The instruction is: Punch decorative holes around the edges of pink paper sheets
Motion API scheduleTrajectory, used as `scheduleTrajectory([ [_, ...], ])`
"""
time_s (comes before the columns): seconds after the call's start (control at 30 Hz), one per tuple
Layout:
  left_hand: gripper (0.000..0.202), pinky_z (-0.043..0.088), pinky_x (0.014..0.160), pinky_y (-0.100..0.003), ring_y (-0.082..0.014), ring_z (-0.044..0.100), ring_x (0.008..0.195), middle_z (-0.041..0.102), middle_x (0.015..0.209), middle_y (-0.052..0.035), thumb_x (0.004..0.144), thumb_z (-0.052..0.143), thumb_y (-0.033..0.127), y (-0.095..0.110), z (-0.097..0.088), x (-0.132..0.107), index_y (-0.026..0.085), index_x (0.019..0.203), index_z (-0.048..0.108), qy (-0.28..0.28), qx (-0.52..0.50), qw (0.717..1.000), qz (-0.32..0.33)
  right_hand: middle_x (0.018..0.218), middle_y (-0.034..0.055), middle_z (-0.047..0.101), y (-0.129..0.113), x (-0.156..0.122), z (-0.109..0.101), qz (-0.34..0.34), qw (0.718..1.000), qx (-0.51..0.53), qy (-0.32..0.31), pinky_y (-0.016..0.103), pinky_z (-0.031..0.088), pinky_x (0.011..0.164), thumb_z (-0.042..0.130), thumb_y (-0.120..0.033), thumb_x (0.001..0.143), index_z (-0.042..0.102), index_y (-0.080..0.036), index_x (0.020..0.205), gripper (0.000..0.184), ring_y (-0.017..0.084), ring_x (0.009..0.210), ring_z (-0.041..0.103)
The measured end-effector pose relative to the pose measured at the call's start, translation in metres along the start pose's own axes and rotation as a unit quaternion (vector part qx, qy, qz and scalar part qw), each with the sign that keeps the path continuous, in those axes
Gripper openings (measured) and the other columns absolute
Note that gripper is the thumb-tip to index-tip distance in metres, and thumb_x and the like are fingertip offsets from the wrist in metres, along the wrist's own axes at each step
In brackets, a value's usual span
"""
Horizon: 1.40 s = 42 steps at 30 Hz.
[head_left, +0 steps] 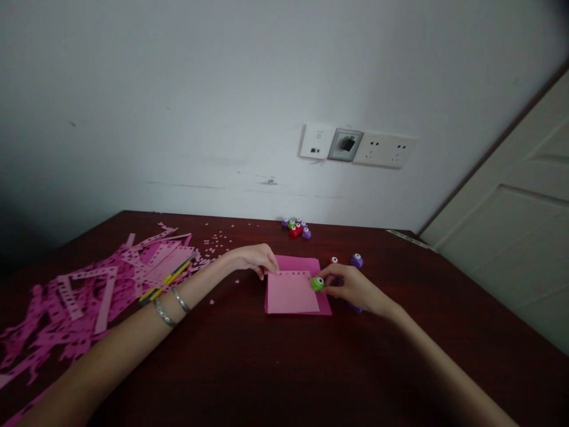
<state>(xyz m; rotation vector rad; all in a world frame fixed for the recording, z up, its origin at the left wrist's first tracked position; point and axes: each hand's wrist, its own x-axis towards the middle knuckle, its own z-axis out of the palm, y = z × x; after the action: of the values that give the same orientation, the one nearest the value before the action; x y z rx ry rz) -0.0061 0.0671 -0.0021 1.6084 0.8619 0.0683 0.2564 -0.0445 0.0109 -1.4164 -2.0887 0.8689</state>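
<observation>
A light pink square sheet of paper with a row of punched holes along its top edge lies on darker pink sheets. My left hand pinches the light sheet's upper left corner. Between its fingers, my right hand grips a small green craft punch with a round white, eye-like top. The punch is at the sheet's right edge, near the upper corner. Close to the right hand are a red punch and a purple punch. More purple pieces show partly behind and below that hand.
Perforated pink paper strips heap up on the left, with a yellow and dark stick-shaped tool on them. Punched-out bits are scattered nearby. Several more punches cluster near the wall on the dark red tabletop. Wall sockets sit above.
</observation>
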Motion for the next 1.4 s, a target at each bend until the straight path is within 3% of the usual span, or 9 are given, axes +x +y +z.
scheduleTrajectory([
  [0.33, 0.023, 0.046, 0.052, -0.026, -0.0085, 0.050, 0.053, 0.056, 0.058, -0.0001, 0.057, 0.071, 0.030, 0.002, 0.014, 0.004, 0.012, 0.071, 0.068, 0.030, 0.026, 0.999, -0.003, 0.085, 0.0038, 0.064, 0.004, 0.001, 0.007, -0.010, 1.000, -0.025, -0.008, 0.028, 0.049, 0.069, 0.064, -0.023, 0.075, 0.067, -0.017, 0.095, 0.021, 0.016, 0.077, 0.060],
  [0.5, 0.017, 0.043, 0.045, -0.021, -0.0064, 0.046, 0.046, 0.053, 0.054, 0.0029, 0.059, 0.064, 0.026, 0.006, 0.027, 0.004, 0.012, 0.069, 0.066, 0.070, 0.115, 0.991, 0.023, 0.085, 0.0038, 0.064, 0.011, 0.003, 0.011, -0.021, 0.999, -0.027, -0.008, 0.028, 0.049, 0.068, 0.065, -0.026, 0.075, 0.066, -0.016, 0.095, 0.022, 0.016, 0.076, 0.060],
  [0.73, 0.018, 0.029, 0.040, -0.018, -0.0056, 0.042, 0.038, 0.048, 0.042, 0.0041, 0.063, 0.062, 0.030, 0.004, 0.039, 0.010, 0.013, 0.060, 0.063, 0.125, 0.292, 0.946, 0.060, 0.086, 0.0045, 0.064, 0.018, 0.005, 0.013, -0.024, 0.999, -0.020, -0.010, 0.029, 0.049, 0.068, 0.064, -0.026, 0.075, 0.066, -0.016, 0.097, 0.024, 0.016, 0.077, 0.060],
  [0.97, 0.017, 0.030, 0.041, -0.019, -0.0074, 0.044, 0.038, 0.048, 0.043, 0.0038, 0.066, 0.058, 0.028, 0.006, 0.038, 0.007, 0.013, 0.059, 0.061, 0.140, 0.284, 0.947, 0.051, 0.087, 0.0041, 0.064, 0.014, 0.003, 0.012, -0.023, 1.000, -0.015, -0.015, 0.028, 0.050, 0.069, 0.064, -0.025, 0.075, 0.066, -0.016, 0.097, 0.024, 0.016, 0.077, 0.060],
  [1.13, 0.019, 0.034, 0.049, -0.020, -0.0095, 0.051, 0.053, 0.056, 0.055, 0.0010, 0.066, 0.060, 0.031, 0.008, 0.037, 0.006, 0.014, 0.060, 0.061, 0.148, 0.319, 0.933, 0.073, 0.089, 0.0042, 0.064, 0.016, 0.004, 0.013, -0.019, 1.000, -0.017, -0.015, 0.029, 0.050, 0.071, 0.064, -0.024, 0.075, 0.065, -0.017, 0.098, 0.025, 0.016, 0.079, 0.060],
  [1.2, 0.021, 0.035, 0.052, -0.022, -0.0117, 0.053, 0.059, 0.060, 0.063, -0.0009, 0.066, 0.061, 0.036, 0.009, 0.038, 0.005, 0.015, 0.063, 0.062, 0.161, 0.344, 0.924, 0.046, 0.089, 0.0040, 0.064, 0.015, 0.004, 0.013, -0.017, 1.000, -0.014, -0.017, 0.029, 0.050, 0.071, 0.065, -0.023, 0.074, 0.065, -0.017, 0.098, 0.025, 0.016, 0.079, 0.060],
  [1.3, 0.031, 0.037, 0.057, -0.025, -0.0166, 0.055, 0.070, 0.062, 0.082, -0.0049, 0.062, 0.064, 0.044, 0.011, 0.042, 0.002, 0.016, 0.076, 0.063, 0.212, 0.401, 0.891, 0.013, 0.087, 0.0038, 0.063, 0.011, 0.002, 0.011, -0.007, 1.000, -0.001, -0.018, 0.028, 0.051, 0.068, 0.065, -0.026, 0.073, 0.064, -0.016, 0.099, 0.027, 0.015, 0.077, 0.060],
  [1.4, 0.035, 0.038, 0.060, -0.026, -0.0194, 0.055, 0.080, 0.059, 0.091, -0.0071, 0.064, 0.064, 0.043, 0.016, 0.047, -0.001, 0.017, 0.087, 0.060, 0.246, 0.438, 0.864, 0.041, 0.083, 0.0045, 0.063, 0.007, 0.000, 0.006, 0.032, 0.998, 0.042, -0.036, 0.024, 0.052, 0.057, 0.061, -0.037, 0.077, 0.063, -0.015, 0.098, 0.030, 0.014, 0.070, 0.060],
])
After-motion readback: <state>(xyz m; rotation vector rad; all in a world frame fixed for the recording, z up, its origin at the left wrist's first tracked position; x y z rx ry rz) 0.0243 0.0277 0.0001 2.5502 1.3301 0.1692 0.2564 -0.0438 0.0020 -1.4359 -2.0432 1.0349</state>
